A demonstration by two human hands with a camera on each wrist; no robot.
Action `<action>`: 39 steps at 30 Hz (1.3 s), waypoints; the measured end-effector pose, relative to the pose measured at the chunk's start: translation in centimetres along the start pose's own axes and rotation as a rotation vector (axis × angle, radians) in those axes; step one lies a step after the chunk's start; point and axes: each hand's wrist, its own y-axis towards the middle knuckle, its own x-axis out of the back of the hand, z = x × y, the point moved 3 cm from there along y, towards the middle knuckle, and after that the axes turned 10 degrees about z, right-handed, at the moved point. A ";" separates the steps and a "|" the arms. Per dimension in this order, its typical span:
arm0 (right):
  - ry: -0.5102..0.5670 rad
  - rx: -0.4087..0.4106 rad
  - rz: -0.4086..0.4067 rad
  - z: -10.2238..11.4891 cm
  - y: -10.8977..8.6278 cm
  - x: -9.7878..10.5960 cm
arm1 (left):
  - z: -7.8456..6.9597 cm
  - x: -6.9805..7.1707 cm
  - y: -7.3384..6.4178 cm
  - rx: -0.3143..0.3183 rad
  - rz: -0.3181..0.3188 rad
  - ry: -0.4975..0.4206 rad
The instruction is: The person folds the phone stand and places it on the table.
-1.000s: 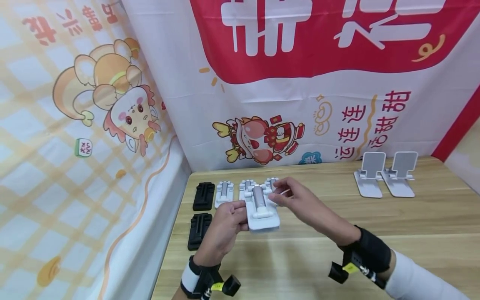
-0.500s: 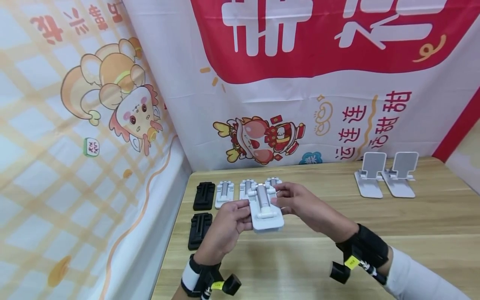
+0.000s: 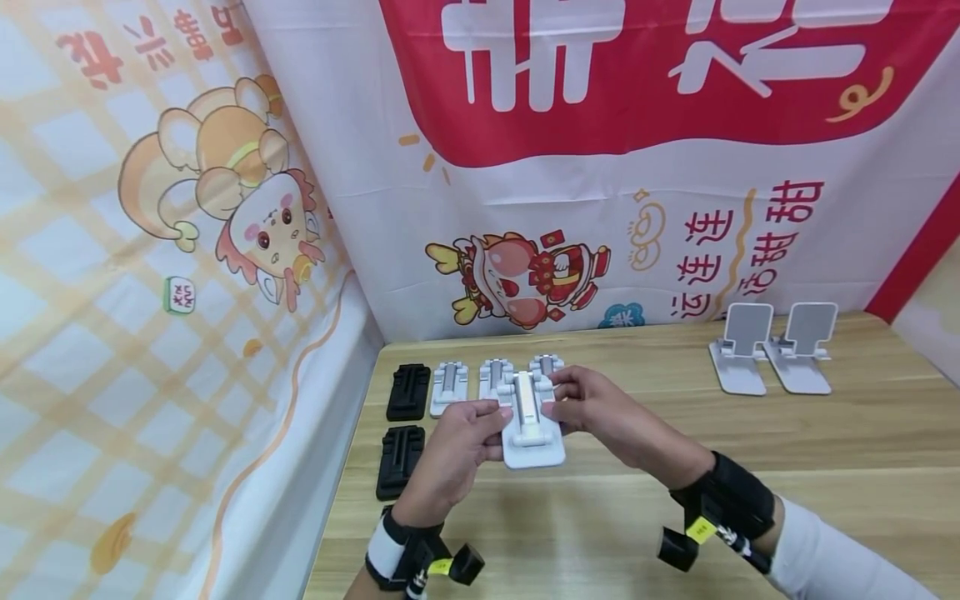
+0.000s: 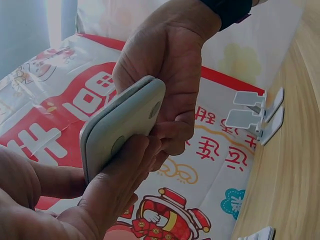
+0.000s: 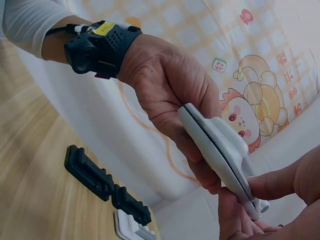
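Head view: where's the white stand [image 3: 532,442]?
"Above the counter [image 3: 847,446], nearer its left edge, long axis front to back."
"Held how?"
"Left hand [image 3: 462,433] pinches one long side, right hand [image 3: 597,408] the other."

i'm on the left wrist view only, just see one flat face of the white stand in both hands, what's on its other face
observer: In the head view, that face of the white stand has its arm folded down along it.
operator: ok, any stands in another colour
observer: Yes, black: the farther black stand and the nearer black stand both lie folded on the table, to the person's left.
operator: anything else in line with the farther one
observer: Three folded white stands run to the right from it in the head view, at least one partly hidden.
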 end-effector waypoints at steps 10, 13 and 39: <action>0.009 -0.010 -0.079 -1.2 0.7 -0.1 | -0.3 -1.1 0.0 -0.048 -0.255 0.559; 0.022 0.011 -0.070 -1.7 0.8 -0.4 | -0.6 -2.2 -0.3 -0.043 -0.324 0.866; -0.365 0.059 -0.236 -3.7 1.8 6.4 | 4.4 1.2 3.3 -0.032 -0.442 1.022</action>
